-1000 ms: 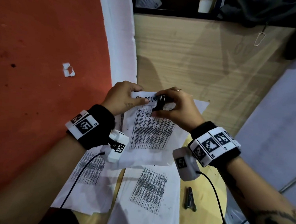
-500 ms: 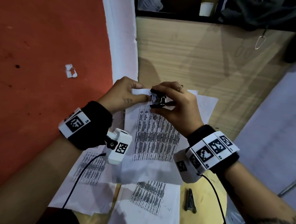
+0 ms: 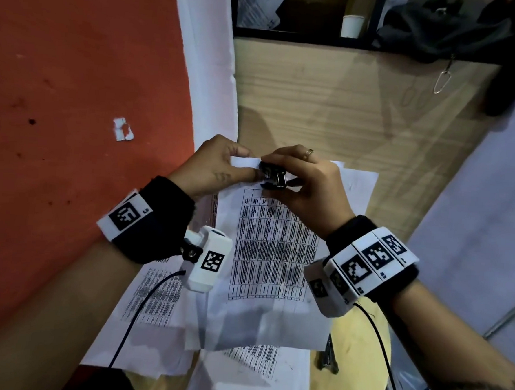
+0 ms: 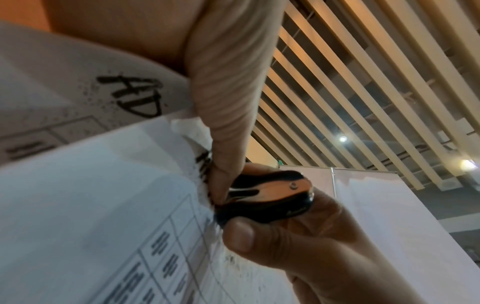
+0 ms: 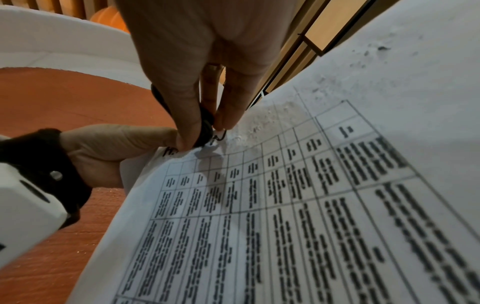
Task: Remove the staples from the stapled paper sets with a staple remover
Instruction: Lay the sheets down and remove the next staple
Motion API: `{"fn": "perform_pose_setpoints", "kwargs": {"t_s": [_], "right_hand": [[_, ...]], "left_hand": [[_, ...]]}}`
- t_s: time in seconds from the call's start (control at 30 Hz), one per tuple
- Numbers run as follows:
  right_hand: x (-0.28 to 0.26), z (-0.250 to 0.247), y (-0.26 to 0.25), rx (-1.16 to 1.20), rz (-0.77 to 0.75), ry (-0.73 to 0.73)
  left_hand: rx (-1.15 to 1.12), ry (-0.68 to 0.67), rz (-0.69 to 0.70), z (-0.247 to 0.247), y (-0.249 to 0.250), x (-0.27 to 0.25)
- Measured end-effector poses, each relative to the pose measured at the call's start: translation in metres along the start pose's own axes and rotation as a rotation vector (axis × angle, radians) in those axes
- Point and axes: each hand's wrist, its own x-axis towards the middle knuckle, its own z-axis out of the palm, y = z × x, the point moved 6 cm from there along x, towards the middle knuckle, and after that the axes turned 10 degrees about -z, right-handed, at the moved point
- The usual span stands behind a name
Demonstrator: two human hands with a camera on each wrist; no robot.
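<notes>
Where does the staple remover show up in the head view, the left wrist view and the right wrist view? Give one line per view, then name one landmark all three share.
Head view: the staple remover sits just above centre, held by the right hand at the top edge of the printed sheet.
Left wrist view: right of centre, pinched between thumb and finger.
Right wrist view: only a dark sliver shows, left of centre.
Shared landmark: the sheet's printed table.
</notes>
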Motion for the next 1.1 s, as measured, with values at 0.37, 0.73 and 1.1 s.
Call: {"fn": "perform_pose_setpoints", "kwargs": {"t_s": [0.37,0.73,1.1], "right_hand": [[0.002,-0.004,-0.004,-0.038,-0.002,0.001],[0.003,-0.007,-0.001,0.060,0.062,0.048],[-0.004,-0.014,0.004,0.163,0.183,0.086]], "left_hand": [[-0.069,-0.088,-0.013,0.003,0.008,-0.008],[-0.217,-0.169,-0.102,0.004,0.003,-0.006],[-0.244,0.006,-0.139,0.007,-0.013,0.005]]}}
